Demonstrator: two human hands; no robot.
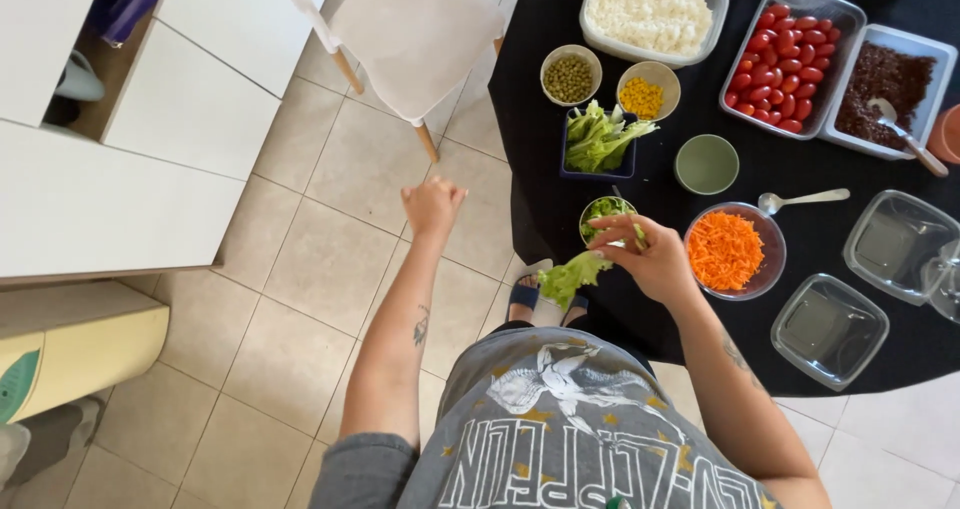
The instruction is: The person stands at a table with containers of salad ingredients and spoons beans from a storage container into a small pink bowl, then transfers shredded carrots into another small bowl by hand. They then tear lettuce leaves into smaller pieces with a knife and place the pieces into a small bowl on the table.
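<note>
The right hand [650,254] pinches a lettuce leaf [572,275] between thumb and fingers, holding it at the near edge of the black table [560,29], just beside a small bowl of torn lettuce [603,212]. The leaf hangs to the left of the hand, partly out over the tiled floor [300,259]. The left hand [432,207] is raised over the floor, well apart from the table, its fingers curled loosely together and holding nothing that shows.

To the right of the right hand stands a glass bowl of grated carrot [727,252], with a spoon [800,200] lying just beyond it. Farther off sit a dark dish of lettuce leaves [598,141], a small bowl of peas [570,76], a small bowl of corn [645,94] and an empty green cup [706,164]. At the far side are containers of white rice [650,11], cherry tomatoes [785,61] and a dark reddish grain (kind unclear) [885,84]. Two empty clear containers [830,329] stand at the near right. A white chair [415,34] stands to the left of the table.
</note>
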